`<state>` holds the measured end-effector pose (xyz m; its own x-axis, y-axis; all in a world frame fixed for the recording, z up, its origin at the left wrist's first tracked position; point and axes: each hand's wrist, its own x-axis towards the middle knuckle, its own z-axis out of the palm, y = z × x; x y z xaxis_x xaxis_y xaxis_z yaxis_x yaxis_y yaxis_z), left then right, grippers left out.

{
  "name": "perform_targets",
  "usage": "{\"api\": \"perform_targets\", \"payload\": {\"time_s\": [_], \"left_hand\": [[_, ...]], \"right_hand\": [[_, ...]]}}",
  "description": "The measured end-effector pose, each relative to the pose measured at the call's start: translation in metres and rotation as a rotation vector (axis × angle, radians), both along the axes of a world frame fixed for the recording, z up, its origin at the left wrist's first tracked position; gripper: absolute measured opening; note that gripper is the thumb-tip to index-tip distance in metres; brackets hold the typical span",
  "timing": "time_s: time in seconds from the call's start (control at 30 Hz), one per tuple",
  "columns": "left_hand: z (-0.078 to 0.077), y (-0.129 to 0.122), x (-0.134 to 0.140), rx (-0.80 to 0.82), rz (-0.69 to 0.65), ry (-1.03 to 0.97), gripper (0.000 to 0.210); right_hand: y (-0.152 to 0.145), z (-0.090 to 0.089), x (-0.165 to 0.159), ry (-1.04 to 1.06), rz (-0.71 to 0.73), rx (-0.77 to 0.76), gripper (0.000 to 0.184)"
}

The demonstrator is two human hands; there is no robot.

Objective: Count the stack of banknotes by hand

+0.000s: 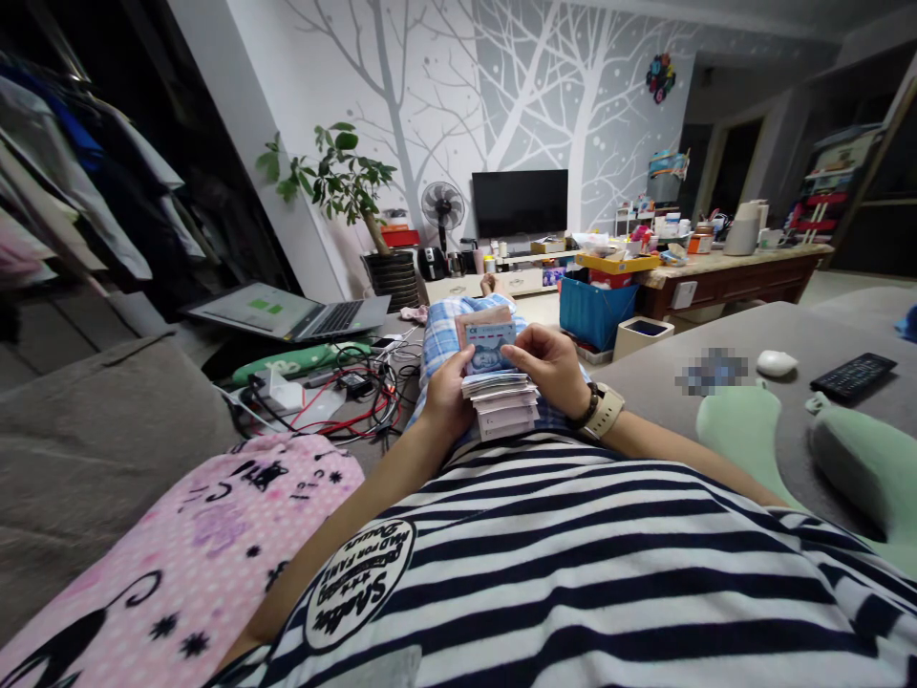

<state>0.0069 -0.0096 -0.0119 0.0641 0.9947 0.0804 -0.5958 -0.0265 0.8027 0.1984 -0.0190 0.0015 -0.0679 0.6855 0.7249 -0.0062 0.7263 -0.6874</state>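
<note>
Between my two hands, above my lap, are banknotes (pixel 488 350), a blue one with a portrait in front and reddish paper behind it. My left hand (pixel 451 387) grips their left side, thumb on the face of the blue note. At the right edge, my right hand (pixel 548 363) pinches the blue note between thumb and fingers. A stack of white paper slips or cards (pixel 503 411) sits just below the notes, close to my belly; part of it lies behind my left hand. Blue checked cloth (pixel 445 330) covers my legs under the hands.
To the left are an open laptop (pixel 301 313), tangled cables (pixel 383 397) and a pink patterned blanket (pixel 265 506). On the right of the grey sofa lie a remote control (pixel 852 378), a white mouse (pixel 777 363) and a green neck pillow (pixel 741 430). A blue bin (pixel 596 311) stands further ahead.
</note>
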Motion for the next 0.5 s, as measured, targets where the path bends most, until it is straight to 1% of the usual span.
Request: {"api": "perform_targets", "payload": {"time_s": [0.1, 0.2, 0.33, 0.5], "left_hand": [[0.0, -0.003, -0.002, 0.018, -0.01, 0.012, 0.025], [0.0, -0.004, -0.004, 0.03, -0.005, 0.019, 0.024], [-0.001, -0.005, -0.003, 0.05, 0.024, 0.036, 0.022], [-0.004, -0.001, -0.002, 0.056, 0.051, 0.043, 0.021]], "right_hand": [[0.005, -0.002, 0.0, 0.035, -0.093, -0.013, 0.083], [0.01, -0.005, -0.001, 0.057, -0.144, -0.057, 0.08], [0.015, -0.008, -0.001, 0.058, -0.164, -0.078, 0.073], [0.016, -0.009, 0.001, -0.009, -0.164, -0.017, 0.067]]}}
